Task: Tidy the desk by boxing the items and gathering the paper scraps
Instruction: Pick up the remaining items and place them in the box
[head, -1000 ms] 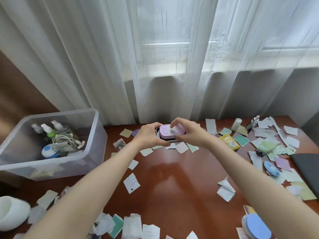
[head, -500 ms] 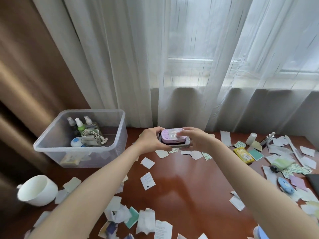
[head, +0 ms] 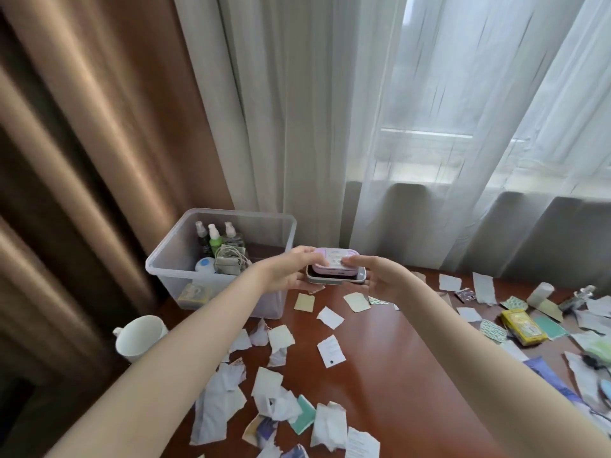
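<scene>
Hands: two, both arms stretching forward and meeting above the far side of the desk (head: pixel 396 375).
Left hand (head: pixel 291 271): fingers are curling round the left end of the stack, thumb on top, pinching it.
Right hand (head: pixel 380 279): fingertips are pressing on the case's right end, the palm cupping under the tin; it is pinching too.
Case (head: pixel 332 261): one, lilac, sitting on the tin, between the two sets of fingers, held off the desk.
Tin (head: pixel 334 280): one, grey, lying under the case.
Bin (head: pixel 175 282): one, clear, standing just left of the left fingers.
Bottles (head: pixel 215 241): three, standing upright in the bin.
Mug (head: pixel 140 338): one, white, sitting well nearer than the left fingers.
Scraps (head: pixel 330 350): too many to count, lying below and right of the fingers.
Box (head: pixel 524 328): one, yellow, lying well right of the right fingers.
</scene>
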Demonstrator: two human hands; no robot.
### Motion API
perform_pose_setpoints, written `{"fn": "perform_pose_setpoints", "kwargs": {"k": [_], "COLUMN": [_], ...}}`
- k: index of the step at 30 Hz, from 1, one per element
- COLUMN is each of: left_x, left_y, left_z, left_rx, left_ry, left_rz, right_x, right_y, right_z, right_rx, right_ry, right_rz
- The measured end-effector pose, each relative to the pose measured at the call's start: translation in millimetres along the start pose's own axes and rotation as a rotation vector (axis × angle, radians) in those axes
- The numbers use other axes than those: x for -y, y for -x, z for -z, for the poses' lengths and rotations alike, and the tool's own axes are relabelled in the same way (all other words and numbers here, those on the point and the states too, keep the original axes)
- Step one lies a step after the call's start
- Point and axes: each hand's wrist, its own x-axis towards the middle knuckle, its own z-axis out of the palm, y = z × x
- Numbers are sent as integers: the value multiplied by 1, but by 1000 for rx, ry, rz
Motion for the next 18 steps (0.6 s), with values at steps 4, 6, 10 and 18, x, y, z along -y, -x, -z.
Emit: {"fn": "perform_pose_setpoints", "kwargs": {"k": [4,6,10,18], "left_x": [-5,-4,-3,-5], "left_y": [15,19,29,40], "left_z": [20,34,67,149], "left_rx": [-100,-148,-203,-250], "left_ry": [32,15,-4,27], "left_rz": [-24,-39,-62,-38], "right_x": [2,2,4,6], "right_y": [-7,-11,-21,-56], "right_z": [-31,-49,-84,-146], "right_rx": [-18,4,27,20], "right_ry": [8,29,72,150], "right_rz": [13,16,21,7]}}
